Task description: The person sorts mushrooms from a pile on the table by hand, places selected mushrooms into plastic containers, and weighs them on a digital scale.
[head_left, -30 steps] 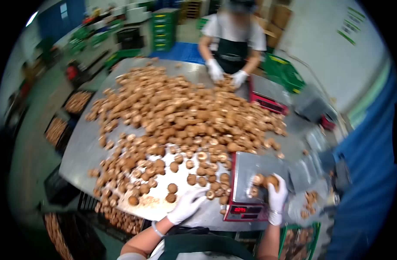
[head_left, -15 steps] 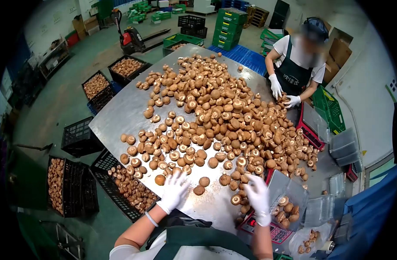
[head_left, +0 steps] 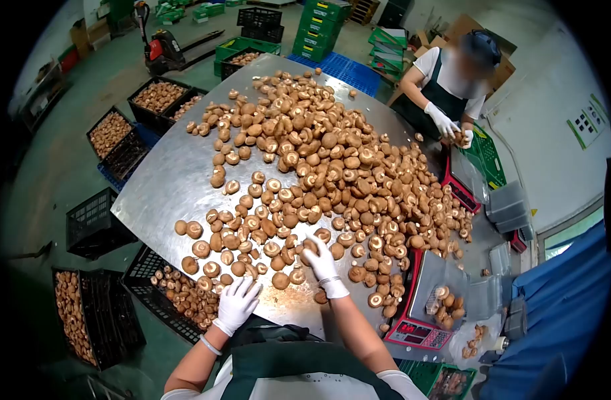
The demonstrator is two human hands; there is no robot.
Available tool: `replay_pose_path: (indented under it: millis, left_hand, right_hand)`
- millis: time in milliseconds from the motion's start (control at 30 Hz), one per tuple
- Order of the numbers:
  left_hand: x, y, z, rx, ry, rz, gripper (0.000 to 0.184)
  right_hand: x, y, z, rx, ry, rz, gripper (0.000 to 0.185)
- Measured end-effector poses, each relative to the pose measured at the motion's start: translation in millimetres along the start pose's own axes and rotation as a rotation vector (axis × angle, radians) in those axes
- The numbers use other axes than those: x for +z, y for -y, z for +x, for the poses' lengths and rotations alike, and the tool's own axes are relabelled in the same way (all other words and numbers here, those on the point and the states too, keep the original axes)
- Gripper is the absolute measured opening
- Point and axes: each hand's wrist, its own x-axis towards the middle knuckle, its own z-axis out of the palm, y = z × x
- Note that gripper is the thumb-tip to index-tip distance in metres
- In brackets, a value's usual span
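Brown shiitake mushrooms (head_left: pixel 359 177) lie heaped across a metal table (head_left: pixel 165 180), caps and pale stems showing. My left hand (head_left: pixel 237 305), in a white glove, rests at the near table edge beside several mushrooms. Its fingers are apart and nothing shows in them. My right hand (head_left: pixel 324 263), also gloved, reaches in among the nearer mushrooms, its thumb and fingers around one mushroom (head_left: pixel 309 246). Below the left hand's side, a black crate (head_left: pixel 140 277) holds more mushrooms. To the right, a clear plastic box (head_left: pixel 425 283) with mushrooms stands on a red scale (head_left: pixel 412 330).
Across the table a co-worker (head_left: pixel 445 87) in white gloves handles mushrooms beside a second red scale (head_left: pixel 460 183). Clear boxes (head_left: pixel 509 207) stack at the right. Black crates (head_left: pixel 95 223) stand on the floor at left. Behind are a pallet jack (head_left: pixel 162 50) and green crates (head_left: pixel 319 30).
My right hand has moved left from beside the scale to the mushrooms in front of me. My left hand has drawn back toward the table edge. The view has shifted; the co-worker's hands came together.
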Motion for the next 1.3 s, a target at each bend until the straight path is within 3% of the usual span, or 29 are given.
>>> replay_pose_path:
  millis: [33,100,200,300,400,467,500,533,567,600,633,667,700,767,833,900,933,1033,1100,1233,1300]
  left_hand:
    - [-5.2,2.0,-0.2,-0.009,0.008,-0.051,0.045]
    - [-0.4,9.4,-0.1,0.058,0.021,-0.059,0.044]
    - [5.9,15.3,8.6,0.114,0.086,-0.054,0.041]
    - [0.6,16.6,16.8,0.134,0.095,-0.147,0.038]
    - [-25.6,13.5,17.4,0.106,0.058,-0.173,0.039]
    - [-41.9,21.3,14.2,0.048,-0.030,-0.220,0.038]
    - [-58.4,23.3,13.7,-0.084,-0.025,-0.223,0.038]
    - [-63.1,34.1,12.2,-0.152,-0.139,-0.188,0.039]
    - [-67.6,49.0,7.4,-0.216,-0.250,-0.156,0.040]
    - [-70.2,63.8,1.3,-0.324,-0.308,-0.152,0.041]
    - [-70.8,79.0,-4.4,-0.430,-0.368,-0.151,0.042]
    - [-69.6,94.8,-12.7,-0.485,-0.390,-0.194,0.043]
    - [-72.1,106.5,-19.5,-0.542,-0.416,-0.234,0.045]
    - [-80.9,119.3,-35.0,-0.575,-0.253,-0.192,0.043]
    - [-98.0,121.1,-39.5,-0.597,0.014,0.018,0.043]
    - [-98.2,125.7,-37.8,-0.517,-0.128,0.166,0.038]
    - [-97.9,125.6,-28.1,-0.511,-0.180,0.123,0.035]
    - [-87.4,117.7,14.3,-0.409,-0.296,-0.043,0.027]
    - [-68.3,108.9,44.7,-0.358,-0.226,-0.103,0.028]
    - [-31.2,105.9,82.3,-0.405,0.033,-0.032,0.046]
    - [-32.3,108.2,86.1,-0.321,-0.025,-0.093,0.050]
  right_hand:
    - [-5.1,7.0,-2.0,0.215,0.009,0.435,0.048]
    - [-17.9,17.5,-9.5,0.265,0.130,0.886,0.051]
    - [-20.1,16.3,-17.1,0.254,0.108,1.061,0.051]
    - [-14.4,14.7,-17.7,0.387,0.095,1.190,0.045]
    - [-1.4,20.2,-23.1,0.429,-0.012,1.037,0.038]
    - [15.1,40.4,-26.1,0.306,0.050,0.813,0.037]
    - [24.1,52.7,-27.7,0.259,0.082,0.686,0.037]
    - [34.8,59.7,-29.1,0.306,0.171,0.627,0.036]
    - [53.0,56.5,-28.2,0.068,0.294,0.388,0.037]
    - [67.5,103.2,-35.2,0.340,0.445,0.319,0.040]
    - [80.5,112.5,-43.6,0.286,0.624,0.200,0.047]
    - [106.0,78.6,-55.4,0.073,0.634,0.258,0.050]
    - [106.9,104.4,-60.1,0.187,0.780,0.268,0.052]
    - [104.0,94.2,-59.0,0.004,0.798,0.099,0.051]
    - [77.5,101.6,-47.6,0.278,0.755,0.106,0.050]
    - [59.4,81.0,-39.8,0.202,0.463,0.228,0.035]
    - [45.4,87.3,-39.3,0.319,0.351,0.275,0.033]
    - [2.5,73.7,-31.6,0.278,0.161,0.405,0.033]
    - [-17.8,71.4,-34.4,0.327,-0.016,0.549,0.028]
    - [-41.8,42.0,-45.9,0.239,-0.235,0.423,0.023]
    - [-53.7,38.6,-55.5,0.238,-0.342,0.361,0.023]
